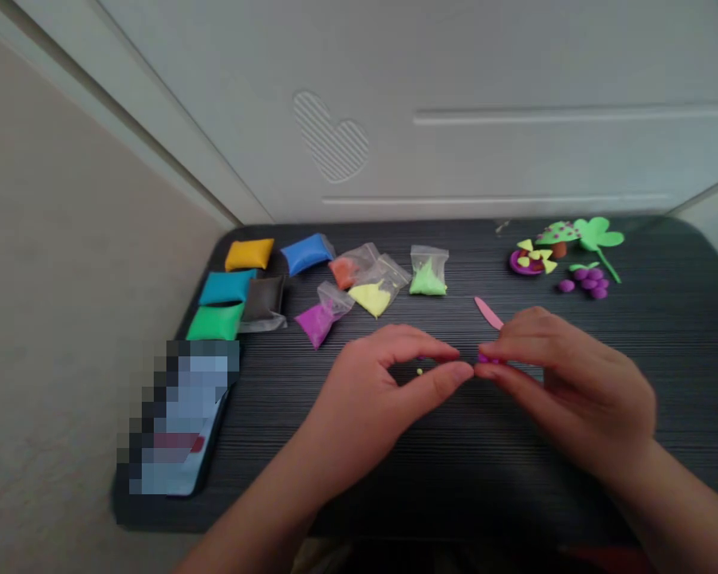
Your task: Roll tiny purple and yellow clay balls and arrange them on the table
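My right hand (574,383) pinches a small lump of purple modelling clay (489,359) between thumb and fingertips, which hide most of it. Facing it, my left hand (388,391) has its thumb and index finger curved towards the clay, their tips a little apart with nothing visible between them. The left thumb tip comes right up to the right fingertips. Below the curve of the left fingers, a tiny yellow bit (420,371) lies on the black table (359,478). A pink clay knife (488,312) rests just beyond my right fingers, partly covered by them.
Opened bags of purple clay (316,324), yellow clay (371,298), orange clay (343,272) and light green clay (429,279) lie behind my left hand. Several sealed packs, one blue (306,253), are farther left, above a phone (185,422). Clay grapes (589,281) and a green flower (599,234) sit back right.
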### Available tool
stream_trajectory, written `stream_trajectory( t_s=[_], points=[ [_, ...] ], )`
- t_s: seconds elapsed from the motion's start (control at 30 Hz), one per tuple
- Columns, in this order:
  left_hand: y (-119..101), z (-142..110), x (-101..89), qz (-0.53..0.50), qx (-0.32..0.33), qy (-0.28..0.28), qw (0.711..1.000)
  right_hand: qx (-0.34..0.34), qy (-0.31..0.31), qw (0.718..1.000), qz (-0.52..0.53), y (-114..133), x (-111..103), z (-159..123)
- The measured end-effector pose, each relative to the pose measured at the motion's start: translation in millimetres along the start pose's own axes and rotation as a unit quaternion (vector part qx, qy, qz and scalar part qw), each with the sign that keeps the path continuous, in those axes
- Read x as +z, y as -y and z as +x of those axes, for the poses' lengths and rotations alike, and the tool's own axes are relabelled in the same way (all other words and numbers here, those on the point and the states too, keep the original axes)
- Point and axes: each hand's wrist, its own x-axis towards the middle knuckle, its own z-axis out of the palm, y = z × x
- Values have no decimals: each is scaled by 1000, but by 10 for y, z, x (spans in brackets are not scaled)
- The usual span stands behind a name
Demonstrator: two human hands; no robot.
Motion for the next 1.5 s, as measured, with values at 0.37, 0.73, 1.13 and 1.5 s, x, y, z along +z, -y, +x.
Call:
stream_trajectory(
  t_s=[0.37,0.73,1.13,1.5],
  points=[
    [-479,-5,-21,-54,64,-74,994,-156,-29,980,-123,262,-319,326],
    [-762,92,-159,-33,231,-158,959,-139,-70,979,-135,452,-560,561],
    [-783,118,-311,-65,228,-86,968,-81,-61,991,-87,503,-516,590],
    [-584,217,-268,-283,99,13,954,-106,-26,992,-63,457,-486,582]
  ],
)
